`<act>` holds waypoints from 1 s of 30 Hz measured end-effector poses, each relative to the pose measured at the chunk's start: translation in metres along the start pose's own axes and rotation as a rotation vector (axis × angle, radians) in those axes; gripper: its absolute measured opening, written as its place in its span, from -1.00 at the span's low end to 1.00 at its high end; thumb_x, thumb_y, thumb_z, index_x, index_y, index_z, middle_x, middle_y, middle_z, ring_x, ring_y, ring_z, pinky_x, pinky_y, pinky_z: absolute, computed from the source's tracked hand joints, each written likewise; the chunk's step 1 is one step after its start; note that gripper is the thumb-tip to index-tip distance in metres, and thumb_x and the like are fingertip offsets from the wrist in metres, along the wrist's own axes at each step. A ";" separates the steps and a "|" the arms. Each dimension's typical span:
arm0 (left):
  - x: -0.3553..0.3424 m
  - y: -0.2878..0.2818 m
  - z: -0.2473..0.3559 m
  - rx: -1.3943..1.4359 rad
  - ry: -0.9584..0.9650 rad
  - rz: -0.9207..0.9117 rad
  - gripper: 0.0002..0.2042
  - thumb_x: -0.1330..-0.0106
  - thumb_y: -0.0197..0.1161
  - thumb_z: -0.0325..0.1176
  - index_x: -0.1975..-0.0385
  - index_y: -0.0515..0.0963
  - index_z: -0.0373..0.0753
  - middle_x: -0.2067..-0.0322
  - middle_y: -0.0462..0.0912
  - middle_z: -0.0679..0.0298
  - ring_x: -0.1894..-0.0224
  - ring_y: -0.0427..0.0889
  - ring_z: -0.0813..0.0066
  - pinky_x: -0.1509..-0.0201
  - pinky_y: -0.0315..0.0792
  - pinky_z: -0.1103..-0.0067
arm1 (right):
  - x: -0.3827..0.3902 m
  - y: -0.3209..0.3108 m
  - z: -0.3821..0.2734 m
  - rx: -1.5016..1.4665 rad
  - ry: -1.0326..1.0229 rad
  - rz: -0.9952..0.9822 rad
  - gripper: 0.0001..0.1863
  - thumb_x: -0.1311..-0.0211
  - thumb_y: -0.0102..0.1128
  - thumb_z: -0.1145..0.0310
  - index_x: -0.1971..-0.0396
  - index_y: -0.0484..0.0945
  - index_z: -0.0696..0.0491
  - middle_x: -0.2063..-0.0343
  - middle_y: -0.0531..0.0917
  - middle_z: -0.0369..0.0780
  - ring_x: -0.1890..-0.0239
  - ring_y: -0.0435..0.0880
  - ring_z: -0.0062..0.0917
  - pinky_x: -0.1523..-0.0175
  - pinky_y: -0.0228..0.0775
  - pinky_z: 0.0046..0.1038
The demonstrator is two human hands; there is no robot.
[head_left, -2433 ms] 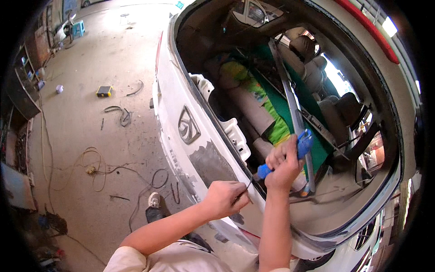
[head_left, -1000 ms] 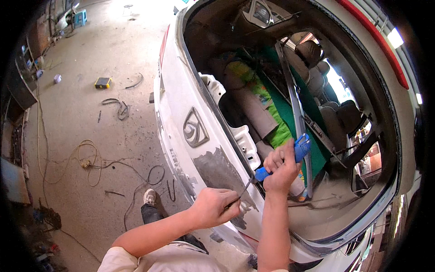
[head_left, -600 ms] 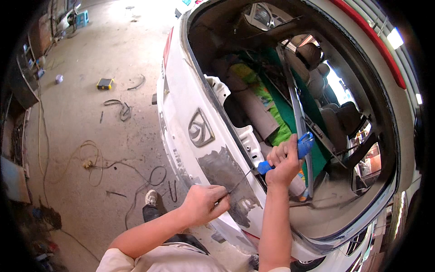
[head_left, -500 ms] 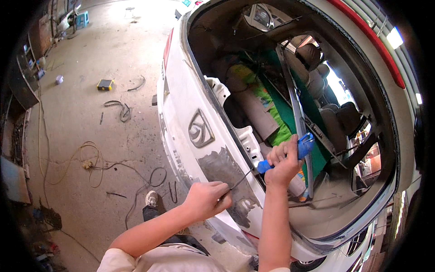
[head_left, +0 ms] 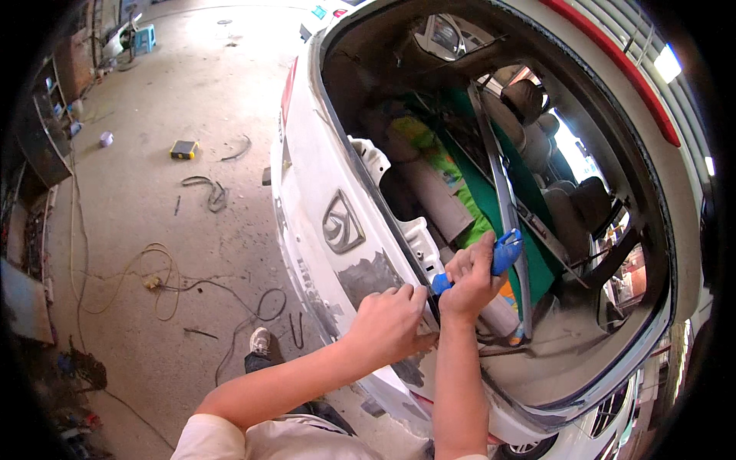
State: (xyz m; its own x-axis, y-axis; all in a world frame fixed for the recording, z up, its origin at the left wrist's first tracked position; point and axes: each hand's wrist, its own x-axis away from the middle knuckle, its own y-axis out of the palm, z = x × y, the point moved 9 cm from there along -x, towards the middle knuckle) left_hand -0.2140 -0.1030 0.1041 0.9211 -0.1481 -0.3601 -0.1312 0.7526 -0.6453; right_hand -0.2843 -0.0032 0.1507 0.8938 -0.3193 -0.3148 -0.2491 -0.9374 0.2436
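Note:
My right hand (head_left: 471, 280) is closed around a blue-handled tool (head_left: 507, 251), whose blue parts show on both sides of the fist. The tool sits over the inner edge of the rear window opening of a white car (head_left: 310, 199). Just to its left, my left hand (head_left: 389, 318) lies over the same edge, fingers curled and thumb lower down. Whatever those fingers hold is hidden. Beneath the left hand, the white body panel has a bare grey patch (head_left: 366, 280).
Inside the glassless opening lie a long metal bar (head_left: 502, 188), a green sheet (head_left: 529, 203) and grey rolled material (head_left: 445, 201). Seats (head_left: 590, 201) stand farther in. On the concrete floor at left are a cable (head_left: 230, 299), a yellow-and-black box (head_left: 184, 149) and a blue stool (head_left: 143, 38).
My left hand has moved right, close to the right hand. The thin dark strip stretched between them earlier no longer shows. The blue-handled tool has shifted slightly left with my right hand.

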 end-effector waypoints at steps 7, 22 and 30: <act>-0.004 0.010 -0.008 -0.027 -0.095 0.000 -0.52 0.08 0.36 -0.01 0.36 0.37 -0.27 0.44 0.55 0.12 0.34 0.61 0.14 0.35 0.48 0.30 | 0.001 0.000 0.004 -0.037 0.042 -0.027 -0.58 -0.26 0.13 0.17 0.73 0.23 -0.08 0.83 0.23 -0.45 0.82 0.14 -0.77 0.69 -0.10 -0.62; -0.020 0.008 0.000 -0.135 -0.086 0.124 -0.60 0.04 0.31 0.00 0.53 0.44 -0.24 0.55 0.58 0.14 0.47 0.62 0.17 0.44 0.46 0.35 | -0.011 0.003 0.010 0.105 0.034 -0.138 -0.57 -0.30 0.06 0.11 0.74 0.26 -0.05 0.82 0.24 -0.45 0.78 0.18 -0.74 0.66 -0.04 -0.62; -0.020 0.009 -0.012 -0.023 -0.128 0.115 -0.74 -0.03 0.24 -0.16 0.58 0.43 -0.24 0.60 0.54 0.12 0.49 0.58 0.08 0.43 0.43 0.30 | -0.009 0.002 0.005 0.075 0.012 -0.178 -0.51 -0.29 0.07 0.08 0.79 0.23 -0.05 0.83 0.24 -0.47 0.77 0.18 -0.78 0.65 -0.07 -0.62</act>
State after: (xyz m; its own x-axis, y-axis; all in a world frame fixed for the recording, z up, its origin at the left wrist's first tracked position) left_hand -0.2383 -0.1010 0.0978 0.9386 0.0219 -0.3444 -0.2451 0.7448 -0.6206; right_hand -0.2949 -0.0033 0.1492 0.9304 -0.1467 -0.3360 -0.1137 -0.9867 0.1161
